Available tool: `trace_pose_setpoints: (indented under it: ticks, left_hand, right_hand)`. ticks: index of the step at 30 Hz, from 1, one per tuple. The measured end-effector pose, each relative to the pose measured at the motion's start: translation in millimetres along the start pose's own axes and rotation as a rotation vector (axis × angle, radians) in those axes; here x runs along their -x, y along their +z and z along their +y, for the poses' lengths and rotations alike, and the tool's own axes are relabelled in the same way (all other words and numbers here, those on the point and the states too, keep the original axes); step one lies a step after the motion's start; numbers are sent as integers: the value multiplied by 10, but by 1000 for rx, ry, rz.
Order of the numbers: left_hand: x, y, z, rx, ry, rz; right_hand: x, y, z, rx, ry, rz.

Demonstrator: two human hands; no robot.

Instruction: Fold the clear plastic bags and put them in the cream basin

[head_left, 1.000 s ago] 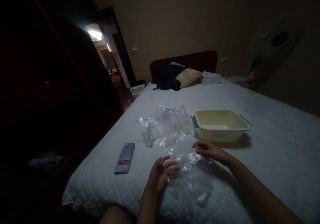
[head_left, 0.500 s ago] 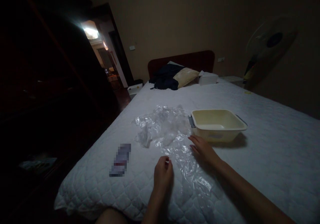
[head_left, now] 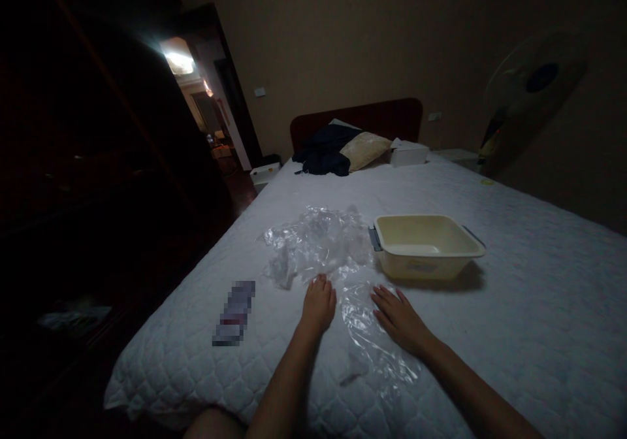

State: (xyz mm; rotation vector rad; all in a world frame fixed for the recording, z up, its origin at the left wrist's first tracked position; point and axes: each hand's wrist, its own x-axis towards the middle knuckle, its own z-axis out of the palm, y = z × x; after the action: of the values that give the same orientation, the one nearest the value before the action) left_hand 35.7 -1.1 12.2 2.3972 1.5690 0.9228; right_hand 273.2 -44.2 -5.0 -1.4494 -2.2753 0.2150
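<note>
A clear plastic bag (head_left: 365, 325) lies stretched lengthwise over the white quilted bed. My right hand (head_left: 400, 315) rests palm down on its right side, fingers spread. Along the left side of the bag, my left hand (head_left: 319, 302) lies palm down with its fingers extended forward, their tips at the near edge of a heap of crumpled clear plastic bags (head_left: 318, 240). Neither hand grips anything that I can see. Just beyond my right hand stands a cream plastic basin (head_left: 428, 266) with grey handles, and I see nothing inside it.
A pixelated phone-like object (head_left: 235, 315) lies on the bed at the left. Dark clothing (head_left: 326, 151), a beige pillow (head_left: 365, 150) and a white box (head_left: 409, 153) sit by the headboard (head_left: 392, 113). A standing fan (head_left: 541, 78) is at the right.
My left hand has moved forward and flattened from a curled shape. My right hand has drawn back slightly, away from the basin, and spread on the plastic bag.
</note>
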Motion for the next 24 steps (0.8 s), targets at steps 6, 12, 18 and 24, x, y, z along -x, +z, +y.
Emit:
trace_pose_setpoints:
  ticks: [6, 12, 18, 24]
  left_hand:
    - [-197, -128, -200, -310, -137, 11]
    - [-121, -205, -235, -425, -46, 59]
    - [-54, -237, -165, -277, -28, 164]
    - [147, -233, 249, 49, 54, 98]
  right_hand:
    - [-111, 10, 28, -21, -1, 37]
    - [-92, 83, 121, -22, 42, 53]
    - [-102, 73, 144, -81, 53, 48]
    - [-154, -81, 76, -163, 55, 178]
